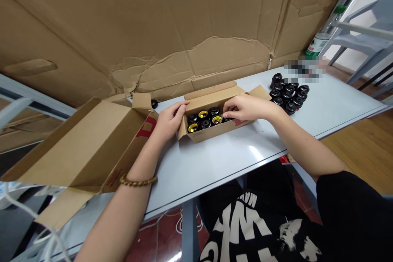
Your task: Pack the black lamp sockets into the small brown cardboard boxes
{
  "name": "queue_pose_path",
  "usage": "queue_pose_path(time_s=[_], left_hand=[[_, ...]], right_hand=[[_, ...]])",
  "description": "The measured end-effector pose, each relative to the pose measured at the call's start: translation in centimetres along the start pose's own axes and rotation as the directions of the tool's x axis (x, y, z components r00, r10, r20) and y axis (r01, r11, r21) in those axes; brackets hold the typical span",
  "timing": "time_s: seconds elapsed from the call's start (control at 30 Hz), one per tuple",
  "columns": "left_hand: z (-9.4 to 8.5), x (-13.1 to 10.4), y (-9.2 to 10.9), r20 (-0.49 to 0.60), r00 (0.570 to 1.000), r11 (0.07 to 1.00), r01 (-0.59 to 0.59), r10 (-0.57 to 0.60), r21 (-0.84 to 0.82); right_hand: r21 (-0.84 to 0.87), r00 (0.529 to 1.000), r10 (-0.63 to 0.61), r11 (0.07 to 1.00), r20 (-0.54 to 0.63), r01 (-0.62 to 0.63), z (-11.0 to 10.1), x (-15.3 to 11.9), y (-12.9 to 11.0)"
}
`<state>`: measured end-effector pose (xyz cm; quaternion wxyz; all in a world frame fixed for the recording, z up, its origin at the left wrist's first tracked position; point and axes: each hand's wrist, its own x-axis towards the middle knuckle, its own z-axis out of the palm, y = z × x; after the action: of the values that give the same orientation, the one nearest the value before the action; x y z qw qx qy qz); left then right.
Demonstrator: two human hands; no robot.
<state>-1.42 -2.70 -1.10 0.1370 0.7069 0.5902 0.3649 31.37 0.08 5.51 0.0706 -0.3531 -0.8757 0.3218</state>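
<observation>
Nearest: black printed shirt at bottom, beaded bracelet on left wrist. Grey table under both forearms.

Left hand curled loosely round left end of small carton, fingers bent over end flap, thumb on outer wall; steadying box, nothing else in grasp. Right hand reaching into same carton from right side, fingers bent down among black parts, tips pinched close; whether a part is actually gripped: can't tell, tips hidden by knuckles. Parts sit in rows betw. the two sets of fingers, some w/ yellow centres facing up.

Left of left fingers: large open carton, lying on its side, flaps out. Beyond and right of right fingers: cluster of more black parts loose on table, well apart from box. Just past left fingertips: one stray black part by big carton's flap. Farthest: cardboard sheet as backdrop, green-label bottle, grey chair at far right.
</observation>
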Motion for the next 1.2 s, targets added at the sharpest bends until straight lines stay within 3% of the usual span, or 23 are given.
queue_pose_path(time_s=[0.1,0.17,0.23,0.3,0.33,0.4,0.5,0.63,0.77,0.97,1.07,1.13,1.2], left_hand=[[0.1,0.1,-0.3,-0.008,1.000,1.000,-0.001,0.001,0.007],[0.1,0.1,-0.4,-0.009,1.000,1.000,-0.002,0.002,0.013],[0.1,0.1,-0.5,-0.010,1.000,1.000,-0.004,0.005,0.020],[0.0,0.1,-0.5,-0.012,1.000,1.000,-0.003,0.004,0.026],[0.0,0.2,-0.5,-0.010,1.000,1.000,-0.002,0.002,0.026],[0.0,0.2,-0.5,-0.004,1.000,1.000,0.001,-0.001,0.027],[0.1,0.3,-0.5,0.004,1.000,0.999,-0.002,0.002,0.042],[0.2,0.5,-0.5,-0.003,1.000,0.999,-0.013,0.014,0.052],[0.3,0.5,-0.6,0.000,1.000,0.999,-0.017,0.017,0.048],[0.2,0.6,-0.2,0.006,1.000,0.998,-0.021,0.020,0.060],[0.2,0.6,0.2,0.010,1.000,0.998,-0.020,0.020,0.057],[0.1,0.5,0.3,0.017,1.000,0.998,-0.014,0.013,0.056],[0.1,0.5,0.4,0.018,1.000,0.998,-0.006,0.005,0.056]], right_hand=[[-0.051,0.995,-0.042,0.998,-0.091,0.038,-0.6,-0.2,0.1],[-0.100,0.954,-0.091,0.993,-0.287,0.065,-1.8,-0.7,0.5],[-0.153,0.840,-0.089,0.988,-0.535,0.007,-3.8,-1.4,1.5],[-0.181,0.703,0.001,0.966,-0.711,-0.185,-6.3,-2.2,3.3],[-0.180,0.662,0.078,0.932,-0.745,-0.313,-7.6,-2.6,4.4],[-0.201,0.668,0.286,0.809,-0.687,-0.553,-9.9,-2.9,6.7],[-0.324,0.695,0.539,0.627,-0.475,-0.708,-11.9,-2.3,9.5],[-0.455,0.695,0.631,0.535,-0.345,-0.712,-11.9,-0.6,11.3],[-0.510,0.710,0.628,0.517,-0.319,-0.687,-10.9,0.6,11.9],[-0.556,0.763,0.569,0.543,-0.308,-0.629,-11.1,1.5,11.4],[-0.533,0.785,0.476,0.577,-0.397,-0.619,-12.4,0.9,10.1],[-0.401,0.788,0.355,0.712,-0.504,-0.577,-13.0,0.1,8.7],[-0.201,0.782,0.228,0.890,-0.580,-0.409,-12.9,-0.7,6.9]])
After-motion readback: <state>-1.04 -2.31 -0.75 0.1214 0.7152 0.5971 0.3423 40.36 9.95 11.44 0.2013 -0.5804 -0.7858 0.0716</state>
